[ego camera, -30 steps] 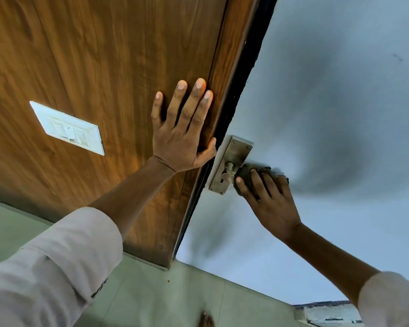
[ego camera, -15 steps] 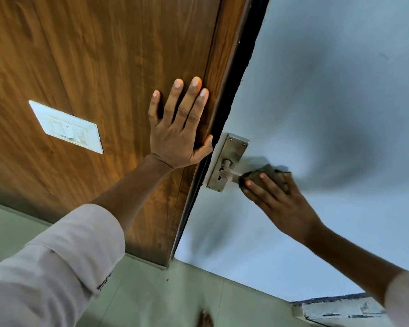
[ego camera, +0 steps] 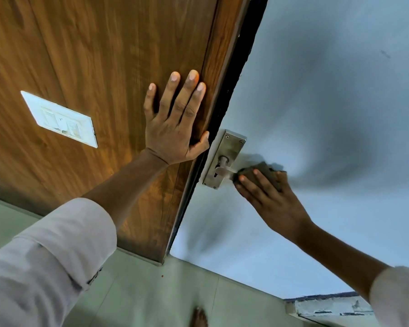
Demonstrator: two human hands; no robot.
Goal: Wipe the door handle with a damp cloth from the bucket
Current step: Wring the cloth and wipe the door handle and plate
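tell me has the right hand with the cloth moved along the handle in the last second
Yes. The right hand and cloth slid outward along the lever, away from the metal plate.

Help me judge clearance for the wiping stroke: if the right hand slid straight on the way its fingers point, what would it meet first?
The right hand, holding the cloth on the lever, points at the metal backplate. It would likely meet the lever's neck and that plate first, then the door edge.
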